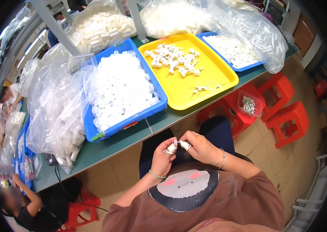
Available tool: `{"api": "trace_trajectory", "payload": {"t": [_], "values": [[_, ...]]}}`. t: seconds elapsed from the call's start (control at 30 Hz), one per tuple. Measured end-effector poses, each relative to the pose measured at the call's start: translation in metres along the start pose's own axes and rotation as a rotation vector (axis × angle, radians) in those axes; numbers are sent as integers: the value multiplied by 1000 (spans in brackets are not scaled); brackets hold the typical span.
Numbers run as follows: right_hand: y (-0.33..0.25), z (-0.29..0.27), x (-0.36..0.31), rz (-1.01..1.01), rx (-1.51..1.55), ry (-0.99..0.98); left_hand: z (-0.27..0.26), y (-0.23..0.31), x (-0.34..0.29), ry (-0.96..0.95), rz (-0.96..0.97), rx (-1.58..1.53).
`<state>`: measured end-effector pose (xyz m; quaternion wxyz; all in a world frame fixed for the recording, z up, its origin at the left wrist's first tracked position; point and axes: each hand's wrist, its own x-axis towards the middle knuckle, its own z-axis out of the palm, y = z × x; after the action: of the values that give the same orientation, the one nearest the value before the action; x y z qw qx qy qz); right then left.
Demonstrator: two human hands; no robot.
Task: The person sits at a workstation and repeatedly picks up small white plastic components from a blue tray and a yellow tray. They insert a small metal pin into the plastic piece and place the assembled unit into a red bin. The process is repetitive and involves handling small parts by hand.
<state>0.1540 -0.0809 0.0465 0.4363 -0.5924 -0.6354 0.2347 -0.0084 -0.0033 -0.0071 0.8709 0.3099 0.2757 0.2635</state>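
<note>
My left hand (162,157) and my right hand (202,147) meet over my lap, in front of the table edge. Both are closed, fingertips pinched together around a small white plastic part (175,142), whose exact shape is too small to make out. White wrapping covers fingers of both hands. Beyond them on the table, a yellow tray (183,105) holds a heap of small white assembled pieces with thin metal pins (173,58). A few such pieces (200,89) lie apart near its front edge. To its left, a blue tray (163,101) is heaped with white round plastic caps (121,87).
Clear plastic bags (53,108) flank the trays. A second blue tray (248,69) with small white parts sits at the right. Red stools (289,121) stand on the floor, one bearing a clear box of metal pins (248,105). Another person (28,201) sits at lower left.
</note>
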Motion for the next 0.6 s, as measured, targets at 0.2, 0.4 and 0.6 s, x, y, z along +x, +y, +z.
{"api": "trace_trajectory", "payload": {"t": [0.2, 0.4, 0.6], "values": [[9, 3, -1, 287, 321, -135, 0, -2, -2, 0, -33, 51], [7, 21, -9, -48, -244, -21, 1, -7, 2, 22, -44, 45], [13, 19, -7, -71, -224, -12, 6, -5, 1, -3, -72, -15]]}}
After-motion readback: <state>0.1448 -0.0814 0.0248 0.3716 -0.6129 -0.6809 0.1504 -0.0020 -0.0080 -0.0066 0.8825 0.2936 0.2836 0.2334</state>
